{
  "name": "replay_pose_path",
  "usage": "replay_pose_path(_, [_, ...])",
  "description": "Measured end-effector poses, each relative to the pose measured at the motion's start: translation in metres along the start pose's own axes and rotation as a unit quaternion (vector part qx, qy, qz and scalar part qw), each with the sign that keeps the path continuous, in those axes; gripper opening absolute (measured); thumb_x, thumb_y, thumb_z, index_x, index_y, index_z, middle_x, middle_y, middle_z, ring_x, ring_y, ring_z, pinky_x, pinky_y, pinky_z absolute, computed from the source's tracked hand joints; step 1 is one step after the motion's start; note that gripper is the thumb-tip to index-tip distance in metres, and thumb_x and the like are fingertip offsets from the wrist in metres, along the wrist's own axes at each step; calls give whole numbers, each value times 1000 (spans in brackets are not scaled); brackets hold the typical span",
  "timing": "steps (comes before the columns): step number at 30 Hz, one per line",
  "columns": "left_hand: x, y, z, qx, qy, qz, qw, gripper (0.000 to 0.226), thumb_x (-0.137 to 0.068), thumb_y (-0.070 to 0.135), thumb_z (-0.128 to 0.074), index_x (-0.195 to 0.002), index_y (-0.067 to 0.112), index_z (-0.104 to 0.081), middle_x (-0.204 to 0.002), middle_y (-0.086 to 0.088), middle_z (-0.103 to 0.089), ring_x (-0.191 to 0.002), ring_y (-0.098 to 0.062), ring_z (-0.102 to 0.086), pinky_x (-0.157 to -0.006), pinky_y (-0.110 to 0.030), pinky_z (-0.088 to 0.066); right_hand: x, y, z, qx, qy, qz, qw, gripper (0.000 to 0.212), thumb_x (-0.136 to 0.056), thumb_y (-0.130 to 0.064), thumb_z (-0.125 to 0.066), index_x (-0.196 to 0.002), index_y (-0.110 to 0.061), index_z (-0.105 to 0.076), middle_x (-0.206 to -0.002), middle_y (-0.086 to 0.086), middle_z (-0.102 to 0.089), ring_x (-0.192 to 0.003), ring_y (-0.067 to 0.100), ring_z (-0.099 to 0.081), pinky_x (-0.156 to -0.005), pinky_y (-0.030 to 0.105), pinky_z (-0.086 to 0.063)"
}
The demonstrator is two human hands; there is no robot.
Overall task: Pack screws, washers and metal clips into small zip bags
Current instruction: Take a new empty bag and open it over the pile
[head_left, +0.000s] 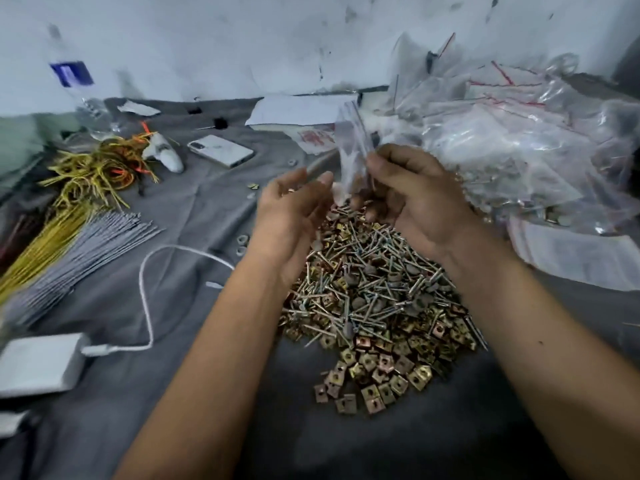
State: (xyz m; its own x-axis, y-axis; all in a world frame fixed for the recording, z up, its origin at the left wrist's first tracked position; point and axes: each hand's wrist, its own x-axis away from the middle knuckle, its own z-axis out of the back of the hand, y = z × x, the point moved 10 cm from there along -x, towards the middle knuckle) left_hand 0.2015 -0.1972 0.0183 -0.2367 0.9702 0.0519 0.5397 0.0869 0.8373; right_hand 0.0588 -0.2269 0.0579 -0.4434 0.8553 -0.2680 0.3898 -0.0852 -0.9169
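- Currently right hand (412,199) raised over screw pile (374,289), fingers curled, pinching small bag (355,147) upright.
- Left hand (294,216) beside bag, palm inward, fingers loosely cupped; contents unclear.

I note a dark grey cloth (180,216) under everything. Clips (375,367) read brassy yellow, some coppery; screws (367,271) silver-grey. The held zip bag (353,147) is clear; stacked bags (512,133) carry red seal lines. Ties (79,188) yellow and orange, rods (86,247) grey, cable (149,289) white.
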Motion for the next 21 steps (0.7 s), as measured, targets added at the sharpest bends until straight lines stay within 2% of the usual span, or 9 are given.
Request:
replay_pose_path(1, [-2,4,16,-3,35,-11,999,42,-93,-6,-66,-132,-1,-51,-113,-19,-67,-84,-18,-70,-82,-26,-58,-3,6,-1,-2,-11,-10,1000,20,-95,-13,-61,-82,-19,-76,-77,9,-73,-65,24,-71,-49,26,-51])
replay_pose_path(3, [-3,11,38,-61,86,-48,993,33,-91,-8,-68,-118,8,-57,-103,-11,-69,-83,-16,-70,-84,-28,-58,-8,17,2,20,-24,-23,999,14,-95,-14,-61,-95,-10,-74,-80,9,-73,-68,24,-71,-50,26,-51])
replay_pose_path(5, [1,27,51,-192,138,-132,963,22,-93,3,-72,-109,13,-61,-97,-2,-67,-84,-12,-65,-80,-27,-55,-11,28,11,64,-11,-26,998,21,-100,-11,-57,-110,5,-66,-82,8,-72,-68,22,-69,-51,25,-50])
replay_pose_path(6, [4,34,49,-245,146,-180,941,16,-94,8,-73,-105,14,-62,-94,2,-66,-82,-8,-62,-76,-23,-53,-11,30,15,93,-1,-17,996,21,-101,-10,-56,-111,7,-65,-81,6,-71,-68,21,-68,-51,24,-49])
replay_pose_path(8, [11,37,35,-312,130,-246,908,9,-95,16,-72,-99,14,-65,-91,2,-67,-78,-7,-61,-71,-25,-53,-7,28,22,167,19,15,986,14,-101,-9,-58,-99,-6,-72,-76,5,-68,-64,17,-65,-50,23,-47])
replay_pose_path(10, [15,31,19,-377,102,-282,876,9,-94,17,-73,-97,12,-66,-93,-4,-68,-79,-18,-62,-71,-39,-56,-4,21,24,263,35,53,963,19,-99,-12,-65,-86,-23,-74,-69,-1,-68,-58,9,-63,-49,19,-46])
replay_pose_path(13, [22,23,2,-423,64,-326,843,6,-94,15,-71,-93,10,-68,-89,-3,-67,-78,-19,-63,-72,-43,-54,0,13,12,392,12,113,913,15,-93,-24,-73,-78,-25,-70,-67,-7,-70,-57,4,-65,-54,20,-50])
replay_pose_path(17, [14,13,5,-381,47,-281,880,10,-96,17,-71,-87,14,-69,-75,5,-69,-71,-14,-68,-66,-35,-56,7,13,-7,482,-35,152,862,20,-88,-19,-80,-74,-22,-66,-67,-9,-66,-59,9,-61,-57,29,-51])
replay_pose_path(21, [1,-3,15,-331,42,-189,923,20,-100,13,-67,-79,12,-68,-68,-1,-67,-62,-10,-62,-58,-26,-50,7,15,-7,489,-39,146,859,18,-87,-20,-80,-77,-9,-71,-70,-3,-68,-63,15,-63,-61,38,-52])
